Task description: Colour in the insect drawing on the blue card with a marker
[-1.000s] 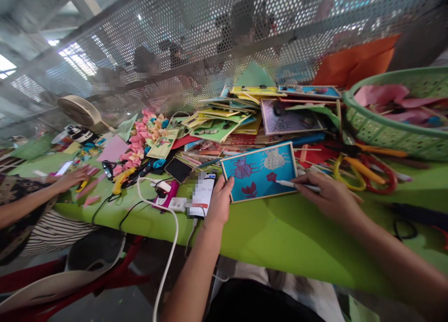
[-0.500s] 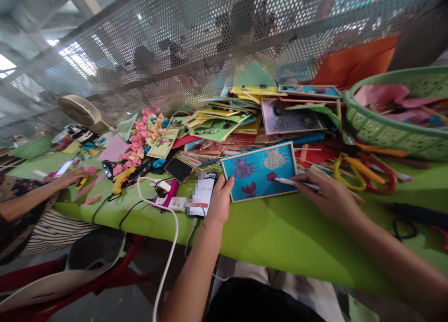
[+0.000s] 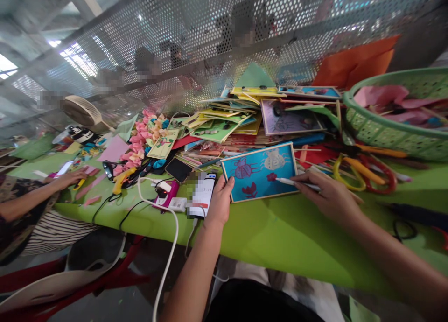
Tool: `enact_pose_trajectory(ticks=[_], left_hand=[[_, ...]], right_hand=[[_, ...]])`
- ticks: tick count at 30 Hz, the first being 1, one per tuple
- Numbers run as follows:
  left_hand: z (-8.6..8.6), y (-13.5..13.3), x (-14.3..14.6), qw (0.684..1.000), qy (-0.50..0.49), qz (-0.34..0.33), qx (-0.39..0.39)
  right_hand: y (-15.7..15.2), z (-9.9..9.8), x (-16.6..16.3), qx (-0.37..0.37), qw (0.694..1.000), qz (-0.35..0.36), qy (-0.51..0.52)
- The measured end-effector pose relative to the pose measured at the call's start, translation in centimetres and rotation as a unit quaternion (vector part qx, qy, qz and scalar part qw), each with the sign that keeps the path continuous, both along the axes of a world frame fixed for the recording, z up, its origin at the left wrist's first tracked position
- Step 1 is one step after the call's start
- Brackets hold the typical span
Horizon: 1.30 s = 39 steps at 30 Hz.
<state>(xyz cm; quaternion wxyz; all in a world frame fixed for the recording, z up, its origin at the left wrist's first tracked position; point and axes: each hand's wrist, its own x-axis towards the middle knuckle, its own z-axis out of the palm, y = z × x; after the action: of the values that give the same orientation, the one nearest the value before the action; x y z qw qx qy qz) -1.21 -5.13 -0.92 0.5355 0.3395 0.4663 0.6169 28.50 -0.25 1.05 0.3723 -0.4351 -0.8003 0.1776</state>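
Observation:
My left hand (image 3: 222, 196) grips the left edge of a blue picture card (image 3: 257, 179) with a thin pale wooden frame, thumb on its front. The card is tilted up toward me. On it are a purple beetle, a pale beetle and two red shapes, one like a flower. My right hand (image 3: 324, 189) pinches a white marker pen (image 3: 297, 184) near the card's right edge. The pen's tip is at the red flower; whether it touches the surface I cannot tell. Just left of my left hand, a lit phone (image 3: 202, 196) lies on the green table (image 3: 280, 238).
A heap of framed cards (image 3: 224, 121) lies behind. Scissors (image 3: 380, 175) and a green basket (image 3: 395, 126) stand at right. Left are a power strip (image 3: 166, 196) with a white cable (image 3: 175, 233), a yellow glue gun (image 3: 122, 179), a fan (image 3: 84, 111) and another person's hand (image 3: 74, 177).
My hands, the card and the pen look almost unmoved. At the far left, another person has come slightly into view behind the fan.

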Motion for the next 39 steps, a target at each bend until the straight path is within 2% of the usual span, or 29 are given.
enact_pose_trajectory(ticks=[21,30,39], left_hand=[[-0.09,0.05,0.01,1.000,0.014,0.002,0.008],[-0.04,-0.06,-0.05,1.000,0.022,0.000,0.003],[0.05,-0.02,0.00,1.000,0.011,-0.010,0.010]], right_hand=[[0.04,0.16,-0.13,0.031,0.999,0.020,0.006],[0.18,0.23,-0.09,0.012,1.000,0.015,-0.005],[0.10,-0.04,-0.08,0.024,1.000,0.007,0.014]])
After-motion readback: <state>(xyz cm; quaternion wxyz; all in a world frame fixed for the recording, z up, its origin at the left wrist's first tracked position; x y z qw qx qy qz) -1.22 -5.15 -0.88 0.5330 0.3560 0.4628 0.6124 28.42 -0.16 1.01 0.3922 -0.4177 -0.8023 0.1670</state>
